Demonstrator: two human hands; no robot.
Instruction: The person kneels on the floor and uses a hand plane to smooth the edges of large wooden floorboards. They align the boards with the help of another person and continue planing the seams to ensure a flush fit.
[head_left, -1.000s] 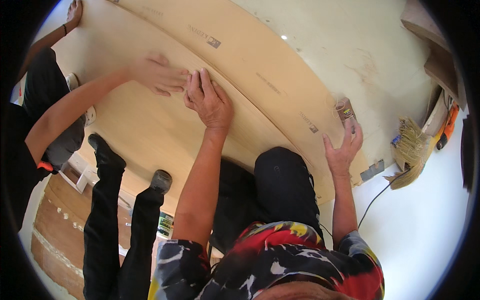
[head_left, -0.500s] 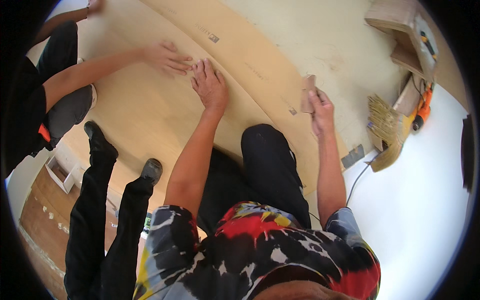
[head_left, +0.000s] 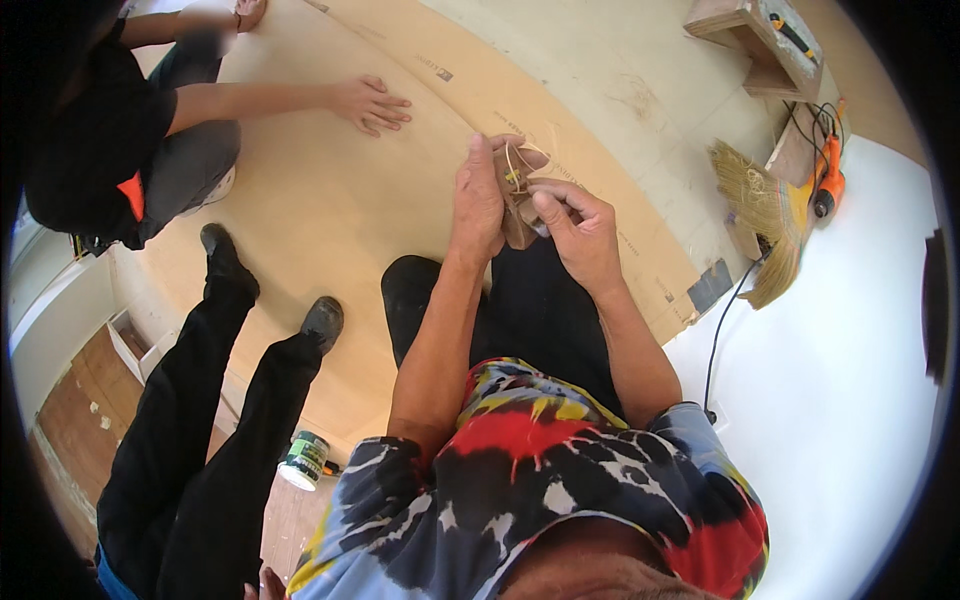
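A small brown block wound with pale thread (head_left: pixel 517 195) was clamped between the left hand (head_left: pixel 477 195) and the right hand (head_left: pixel 578 225); it was best gripped firmly, with the thread kept taut.

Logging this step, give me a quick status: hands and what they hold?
Left hand and right hand both gripping small brown block. Raised above plywood sheet. Co-worker's hand flat on sheet, apart.

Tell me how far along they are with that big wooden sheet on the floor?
The plywood sheet already lies flat on the floor. Both of the person's hands, left hand and right hand, are up off it, working a small brown block. A co-worker's hand presses the sheet. The broom and orange power tool lie aside, unused.
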